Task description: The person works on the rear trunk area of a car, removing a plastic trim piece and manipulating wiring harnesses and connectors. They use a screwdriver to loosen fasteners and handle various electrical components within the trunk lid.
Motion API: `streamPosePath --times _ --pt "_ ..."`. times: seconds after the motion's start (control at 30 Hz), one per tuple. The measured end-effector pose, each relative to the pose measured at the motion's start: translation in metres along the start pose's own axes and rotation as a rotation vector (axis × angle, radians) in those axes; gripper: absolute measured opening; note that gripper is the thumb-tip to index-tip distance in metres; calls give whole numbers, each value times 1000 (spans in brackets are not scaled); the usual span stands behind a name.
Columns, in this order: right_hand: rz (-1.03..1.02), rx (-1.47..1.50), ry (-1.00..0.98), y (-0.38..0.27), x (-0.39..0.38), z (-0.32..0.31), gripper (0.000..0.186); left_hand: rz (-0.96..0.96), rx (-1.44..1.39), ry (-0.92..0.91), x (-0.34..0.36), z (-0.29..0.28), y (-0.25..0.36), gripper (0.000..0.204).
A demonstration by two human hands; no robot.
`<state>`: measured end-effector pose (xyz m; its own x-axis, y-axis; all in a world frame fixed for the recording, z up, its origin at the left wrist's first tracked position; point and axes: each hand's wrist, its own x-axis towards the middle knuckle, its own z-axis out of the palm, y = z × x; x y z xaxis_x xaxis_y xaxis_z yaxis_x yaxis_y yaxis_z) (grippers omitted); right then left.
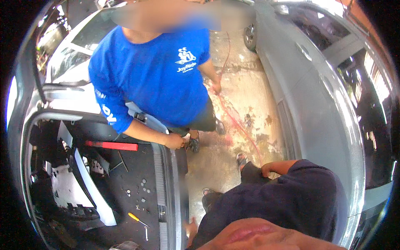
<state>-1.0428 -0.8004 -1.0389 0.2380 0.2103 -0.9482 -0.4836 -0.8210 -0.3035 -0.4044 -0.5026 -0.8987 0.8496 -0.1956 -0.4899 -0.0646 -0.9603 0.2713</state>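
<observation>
My left hand (pixel 191 229) hangs low beside the rear edge of an open car boot (pixel 171 200). One finger points outward, and nothing shows in the hand. Against my dark trousers, near the hip, is my right hand (pixel 268 169); its fingers are mostly hidden. Inside the boot, closest to my left side, lie a yellow-handled screwdriver (pixel 133 216) and a small metal spanner (pixel 146 233). Several small dark fasteners (pixel 144 189) are scattered above them. A long pale trim panel (pixel 93 183) and a flat red bar (pixel 114 146) lie deeper in.
A person in a blue shirt (pixel 154 75) stands opposite, one hand (pixel 175 141) at the boot edge, the other beside a red hose (pixel 237 123) running across the stained concrete floor (pixel 258 91). A grey car (pixel 316 112) stands close on the right.
</observation>
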Motion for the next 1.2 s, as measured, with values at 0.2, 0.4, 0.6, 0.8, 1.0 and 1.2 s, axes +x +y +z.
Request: streamPosePath --times 0.2,0.4,0.6,0.8,1.0,1.2 --pt "-185 122 352 -26 -68 -22 34 514 334 -594 -41 33 164 72" --pt "37 512 666 86 -126 64 34 816 676 -854 -110 104 323 61" --pt "264 473 765 181 -220 80 31 979 857 -960 -158 146 456 51" --pt "405 813 768 257 -262 52 30 1002 865 -867 -183 177 580 44" --pt "172 759 951 344 -239 33 31 1075 720 -658 -212 188 725 43" --pt "395 760 890 443 -326 -81 30 1368 810 -682 -151 261 887 41"
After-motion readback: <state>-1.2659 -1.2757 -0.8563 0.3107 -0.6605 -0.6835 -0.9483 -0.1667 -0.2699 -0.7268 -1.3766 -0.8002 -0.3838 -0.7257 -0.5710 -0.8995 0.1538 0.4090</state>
